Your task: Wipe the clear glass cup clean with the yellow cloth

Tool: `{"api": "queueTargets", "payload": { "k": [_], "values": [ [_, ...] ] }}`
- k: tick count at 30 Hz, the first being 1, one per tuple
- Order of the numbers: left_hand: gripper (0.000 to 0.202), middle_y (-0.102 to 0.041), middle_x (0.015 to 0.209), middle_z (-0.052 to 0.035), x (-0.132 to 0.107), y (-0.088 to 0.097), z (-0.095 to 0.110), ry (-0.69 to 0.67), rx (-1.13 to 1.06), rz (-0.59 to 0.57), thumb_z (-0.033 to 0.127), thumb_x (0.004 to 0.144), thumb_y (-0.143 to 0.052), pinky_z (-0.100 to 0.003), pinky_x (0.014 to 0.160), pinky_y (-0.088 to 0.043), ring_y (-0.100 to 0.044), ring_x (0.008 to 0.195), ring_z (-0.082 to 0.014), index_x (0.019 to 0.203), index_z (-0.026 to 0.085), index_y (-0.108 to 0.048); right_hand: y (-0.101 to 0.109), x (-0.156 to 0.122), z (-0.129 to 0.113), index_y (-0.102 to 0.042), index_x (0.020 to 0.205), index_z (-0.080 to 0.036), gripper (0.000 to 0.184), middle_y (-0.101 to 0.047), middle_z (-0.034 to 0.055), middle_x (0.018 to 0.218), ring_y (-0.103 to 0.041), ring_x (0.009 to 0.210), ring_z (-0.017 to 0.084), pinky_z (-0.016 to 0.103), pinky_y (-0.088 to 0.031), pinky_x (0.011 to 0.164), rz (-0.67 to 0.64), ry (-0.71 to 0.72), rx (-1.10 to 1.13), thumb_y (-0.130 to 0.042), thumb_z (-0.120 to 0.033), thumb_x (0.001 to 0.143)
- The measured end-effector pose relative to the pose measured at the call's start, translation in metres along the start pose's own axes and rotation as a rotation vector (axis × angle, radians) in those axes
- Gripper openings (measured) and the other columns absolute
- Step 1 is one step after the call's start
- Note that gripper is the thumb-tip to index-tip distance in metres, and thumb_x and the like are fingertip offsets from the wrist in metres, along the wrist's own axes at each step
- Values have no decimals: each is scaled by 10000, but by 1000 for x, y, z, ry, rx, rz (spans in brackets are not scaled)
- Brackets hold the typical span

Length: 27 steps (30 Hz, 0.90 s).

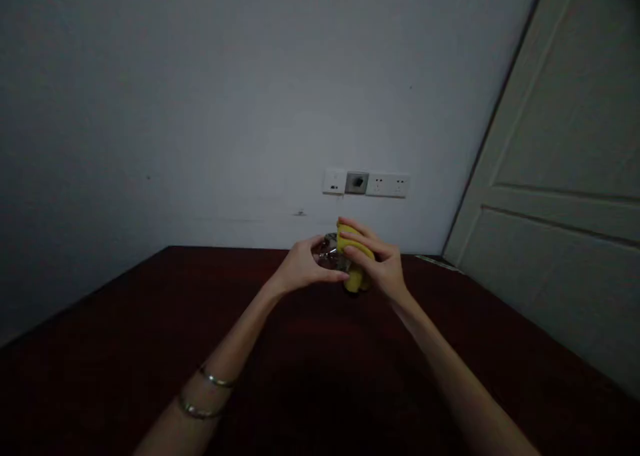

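Forearms [445, 363] overhang a red table [310, 339], left fingers [331, 276] holding a clear object [329, 259], right fingers [366, 261] yellow cloth [355, 281], sockets [388, 185] behind.

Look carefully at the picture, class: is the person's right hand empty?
No, the right hand has its fingers around a yellow item, right beside the clear, shiny object in the left hand.

Both bare forearms reach from the near edge toward the far middle: the left forearm [250, 323] slants rightward, the right forearm [443, 353] leftward. The left hand [299, 267] is curved in a grip, its thumb [333, 276] pointing right; the right hand [383, 263] grips opposite, close beside it, fingers [367, 246] stretched leftward.
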<state>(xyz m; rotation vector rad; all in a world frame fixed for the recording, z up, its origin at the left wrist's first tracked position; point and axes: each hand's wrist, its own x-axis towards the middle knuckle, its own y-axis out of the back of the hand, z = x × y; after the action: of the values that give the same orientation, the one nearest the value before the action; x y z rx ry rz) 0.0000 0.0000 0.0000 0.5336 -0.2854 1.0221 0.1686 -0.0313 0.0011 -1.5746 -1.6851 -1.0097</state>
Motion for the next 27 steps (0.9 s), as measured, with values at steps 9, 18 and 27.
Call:
{"api": "queueTargets", "payload": {
  "k": [9,18,27],
  "values": [
    [706,-654,1072,-107,1,0,-1,-15,19,-35,323,512,-860,-374,831,-502,-624,950,-241,1125,122,-573,0,5,2,-739,969,-289,185,-674,23,1195,-597,1145,218,426,-425,1042,91,-125,21,-657,-335,810],
    [577,-681,1000,-94,4,1,11,88,-166,-66,299,511,-843,-365,838,-486,-633,886,-201,1011,118,-618,14,3,-13,-555,1264,-320,474,-456,16,1427,-376,1353,259,492,-284,1129,-237,-51,-97,-528,-258,795],
    [435,-682,830,-46,5,1,18,158,-233,-59,367,522,-837,-306,761,-491,-618,752,-148,830,122,-651,5,-1,-18,-292,1413,-308,828,-255,90,1501,-270,1403,269,486,-270,1147,-285,68,-401,-721,-262,706]
  ]
}}
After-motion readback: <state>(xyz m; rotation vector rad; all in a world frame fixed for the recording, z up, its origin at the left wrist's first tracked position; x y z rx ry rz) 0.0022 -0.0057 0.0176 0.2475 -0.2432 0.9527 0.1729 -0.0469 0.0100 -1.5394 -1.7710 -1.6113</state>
